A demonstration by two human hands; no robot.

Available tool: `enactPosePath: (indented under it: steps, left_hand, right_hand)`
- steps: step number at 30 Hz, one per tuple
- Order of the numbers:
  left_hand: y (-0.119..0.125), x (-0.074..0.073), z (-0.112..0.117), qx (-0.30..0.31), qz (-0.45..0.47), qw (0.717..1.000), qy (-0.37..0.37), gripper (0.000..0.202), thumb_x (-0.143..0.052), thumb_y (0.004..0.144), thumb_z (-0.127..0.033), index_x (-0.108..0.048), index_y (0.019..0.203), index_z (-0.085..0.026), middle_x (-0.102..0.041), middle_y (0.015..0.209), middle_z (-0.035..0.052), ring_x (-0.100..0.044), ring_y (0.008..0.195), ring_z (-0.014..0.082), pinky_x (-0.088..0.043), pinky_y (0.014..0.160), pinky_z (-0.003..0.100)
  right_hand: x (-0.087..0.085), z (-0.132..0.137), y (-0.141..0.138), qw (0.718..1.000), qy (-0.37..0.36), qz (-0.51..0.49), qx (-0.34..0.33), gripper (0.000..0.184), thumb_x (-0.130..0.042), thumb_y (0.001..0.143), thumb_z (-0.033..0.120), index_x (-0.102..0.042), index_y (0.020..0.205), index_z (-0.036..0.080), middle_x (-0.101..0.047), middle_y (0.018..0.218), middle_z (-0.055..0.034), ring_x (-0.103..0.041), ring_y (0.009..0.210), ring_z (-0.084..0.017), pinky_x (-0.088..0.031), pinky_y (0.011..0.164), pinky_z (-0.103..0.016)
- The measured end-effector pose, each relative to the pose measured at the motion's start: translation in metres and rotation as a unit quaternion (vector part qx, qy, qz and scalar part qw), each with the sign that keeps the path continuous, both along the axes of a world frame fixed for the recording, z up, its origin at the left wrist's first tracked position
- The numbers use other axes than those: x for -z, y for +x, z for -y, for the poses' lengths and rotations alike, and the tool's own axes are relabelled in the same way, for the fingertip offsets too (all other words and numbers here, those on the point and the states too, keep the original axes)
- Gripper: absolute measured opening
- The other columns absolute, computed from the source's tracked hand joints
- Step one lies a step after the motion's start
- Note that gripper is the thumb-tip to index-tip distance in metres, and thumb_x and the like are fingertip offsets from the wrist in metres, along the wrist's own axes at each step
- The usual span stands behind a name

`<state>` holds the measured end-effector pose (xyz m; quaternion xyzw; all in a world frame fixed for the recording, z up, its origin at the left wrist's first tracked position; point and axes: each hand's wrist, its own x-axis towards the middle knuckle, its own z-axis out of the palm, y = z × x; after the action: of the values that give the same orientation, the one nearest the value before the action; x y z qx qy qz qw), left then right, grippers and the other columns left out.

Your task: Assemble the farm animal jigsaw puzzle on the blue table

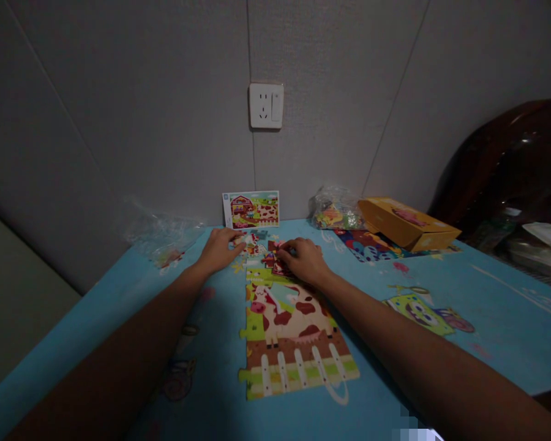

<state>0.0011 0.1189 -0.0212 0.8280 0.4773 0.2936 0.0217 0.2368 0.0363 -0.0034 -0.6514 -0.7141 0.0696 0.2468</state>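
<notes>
Jigsaw puzzle, partly joined, lies flat in the middle of the blue worktop, running away from the viewer towards the wall. A picture card stands against that wall beyond it, well placed for checking colours and outlines at a glance. Both hands are at the far end of the joined section: the left hand is beside the loose pieces with thumb and forefinger apart, while the right hand has its fingertips bunched over a dark red piece. In this dim light I cannot tell whether either hand actually grips a piece. Good handling here would mean steadying the joined part with one hand, lining tab up with socket, then pressing straight down rather than sliding sideways, which could buckle the seams.

As for looks, the joined section is a tall, bright panel of green, brown and cream. Its largest figure is a pale cow with reddish-brown patches and a pink muzzle; below runs a white picket fence. Smallest of all, rounded tabs jut from the left edge.
</notes>
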Motion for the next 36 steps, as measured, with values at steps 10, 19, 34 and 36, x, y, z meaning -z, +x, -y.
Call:
enactPosePath:
  steps: [10,19,34,36]
  left_hand:
    - [0.009,0.003,0.003,-0.065,-0.093,0.993,-0.015,0.063,-0.056,0.082,-0.064,-0.064,0.124,-0.019,-0.064,0.124,0.0128,-0.055,0.114,0.0343,-0.042,0.098,0.047]
    - [0.008,0.002,0.002,-0.028,-0.055,0.998,-0.006,0.054,-0.063,0.081,-0.049,-0.064,0.123,-0.016,-0.067,0.121,0.0116,-0.058,0.112,0.0303,-0.043,0.1,0.041]
    - [0.016,-0.003,0.008,-0.13,-0.101,0.986,-0.031,0.073,-0.059,0.074,-0.07,-0.063,0.123,-0.015,-0.064,0.118,0.0176,-0.056,0.112,0.0382,-0.045,0.093,0.049]
    - [0.016,-0.003,0.007,-0.118,-0.085,0.989,-0.026,0.065,-0.06,0.077,-0.063,-0.065,0.122,-0.016,-0.066,0.117,0.0159,-0.058,0.111,0.0357,-0.046,0.094,0.046]
  right_hand:
    - [-0.002,0.002,-0.002,1.0,0.008,0.015,0.006,0.031,-0.05,0.092,0.04,-0.074,0.103,0.023,-0.07,0.107,-0.0096,-0.058,0.103,-0.028,-0.036,0.085,-0.038]
    - [0.002,-0.001,-0.003,1.0,0.012,0.007,0.003,0.03,-0.051,0.092,0.039,-0.075,0.101,0.023,-0.071,0.105,-0.0088,-0.06,0.099,-0.026,-0.036,0.083,-0.035]
    - [0.005,-0.003,-0.001,1.0,0.029,0.003,0.003,0.028,-0.053,0.091,0.038,-0.075,0.099,0.022,-0.07,0.105,-0.0106,-0.06,0.101,-0.027,-0.037,0.086,-0.037]
    - [0.005,-0.003,-0.001,1.0,0.028,0.011,0.004,0.028,-0.052,0.091,0.037,-0.074,0.098,0.022,-0.07,0.104,-0.0103,-0.06,0.101,-0.027,-0.037,0.085,-0.037]
